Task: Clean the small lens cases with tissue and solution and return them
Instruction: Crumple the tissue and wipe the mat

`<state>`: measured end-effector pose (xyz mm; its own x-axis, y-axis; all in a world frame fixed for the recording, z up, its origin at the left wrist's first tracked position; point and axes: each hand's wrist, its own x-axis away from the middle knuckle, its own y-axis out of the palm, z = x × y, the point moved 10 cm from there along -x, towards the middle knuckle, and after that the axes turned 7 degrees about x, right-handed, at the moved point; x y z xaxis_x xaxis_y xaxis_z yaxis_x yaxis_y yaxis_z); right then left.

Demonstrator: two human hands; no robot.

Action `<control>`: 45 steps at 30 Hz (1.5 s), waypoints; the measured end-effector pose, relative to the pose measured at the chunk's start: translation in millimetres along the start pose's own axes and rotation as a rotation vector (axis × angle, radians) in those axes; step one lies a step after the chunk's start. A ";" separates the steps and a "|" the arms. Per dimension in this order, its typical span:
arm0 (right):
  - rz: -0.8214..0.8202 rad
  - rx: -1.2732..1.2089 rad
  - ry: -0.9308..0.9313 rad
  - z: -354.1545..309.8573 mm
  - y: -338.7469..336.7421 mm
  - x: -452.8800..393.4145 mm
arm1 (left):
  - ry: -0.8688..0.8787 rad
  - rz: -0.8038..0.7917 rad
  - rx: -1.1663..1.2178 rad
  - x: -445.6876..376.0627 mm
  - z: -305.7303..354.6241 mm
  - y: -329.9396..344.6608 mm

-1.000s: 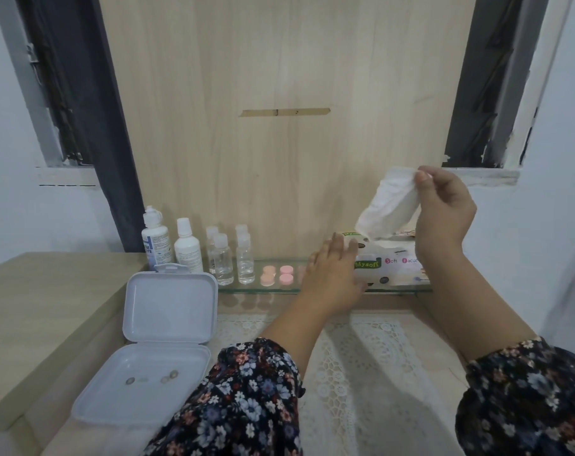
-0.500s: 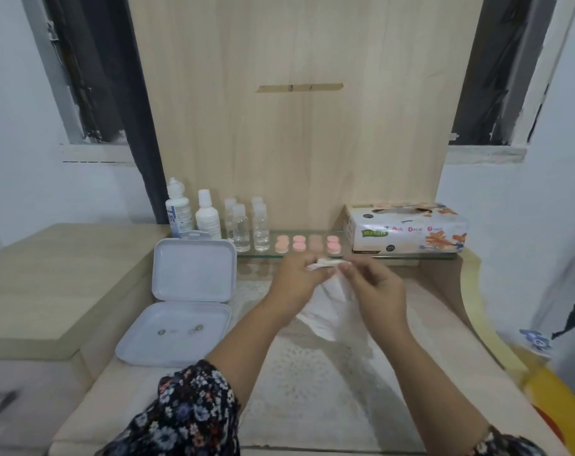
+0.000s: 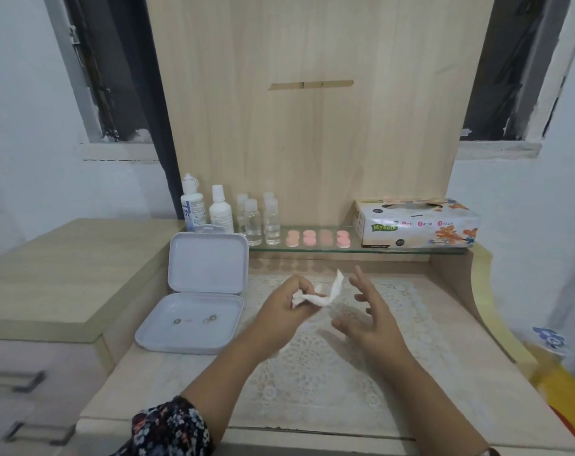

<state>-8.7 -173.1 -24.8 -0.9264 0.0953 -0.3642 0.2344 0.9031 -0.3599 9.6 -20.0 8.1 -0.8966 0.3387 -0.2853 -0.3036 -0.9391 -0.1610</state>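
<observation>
Head view: left hand (image 3: 287,306) pinches the folded tissue (image 3: 322,292) above the table (image 3: 154,373); right hand (image 3: 366,315) is released, fingers spread, just right of it. The pink cases (image 3: 317,238) lie in a left-right row on the glass shelf (image 3: 411,250), straight ahead and beyond both hands, roughly equally near. Count: four pairs of pink discs, six bottles (image 3: 221,210), one tissue box (image 3: 416,223), one open white box (image 3: 197,291).

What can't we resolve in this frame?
- Head view: small items in the open white case are too small to identify.
- Solution bottle label print is too small to read.
- Tissue is partly hidden inside the left hand.
- Right hand is motion-blurred; finger detail is unclear.
</observation>
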 end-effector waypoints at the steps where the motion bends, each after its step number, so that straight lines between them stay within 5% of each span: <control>1: 0.030 -0.010 0.008 2.2 -2.4 -0.5 | -0.017 -0.014 -0.012 0.0 -4.4 1.7; 5: 0.119 -0.127 0.067 7.8 -12.5 -0.6 | -0.085 0.027 0.045 -2.3 -10.1 -0.2; 10: -0.021 -0.454 0.201 10.3 6.2 5.1 | -0.088 0.049 -0.015 -6.5 -8.4 3.3; 19: -0.013 -0.437 0.269 22.4 3.9 5.6 | -0.114 0.366 -0.163 -2.0 -27.0 -30.6; 28: 0.065 -0.394 0.290 43.6 -1.6 -2.1 | -0.159 -0.011 -0.094 -3.0 -30.4 -7.8; 36: 0.131 -0.114 0.119 23.9 -15.8 -1.9 | 0.024 0.196 -0.434 -7.4 -21.2 -34.5; 41: 0.071 -0.050 0.133 21.7 -6.7 1.2 | 0.122 0.079 -0.718 9.5 -6.7 -20.3; 45: -0.036 0.144 0.046 14.6 3.5 1.2 | 0.240 -0.109 -0.643 21.1 3.8 9.7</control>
<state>-4.8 -175.9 -39.0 -0.9469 0.0860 -0.3099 0.2372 0.8374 -0.4925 -13.5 -22.2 4.1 -0.7532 0.5018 -0.4253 -0.0699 -0.7039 -0.7068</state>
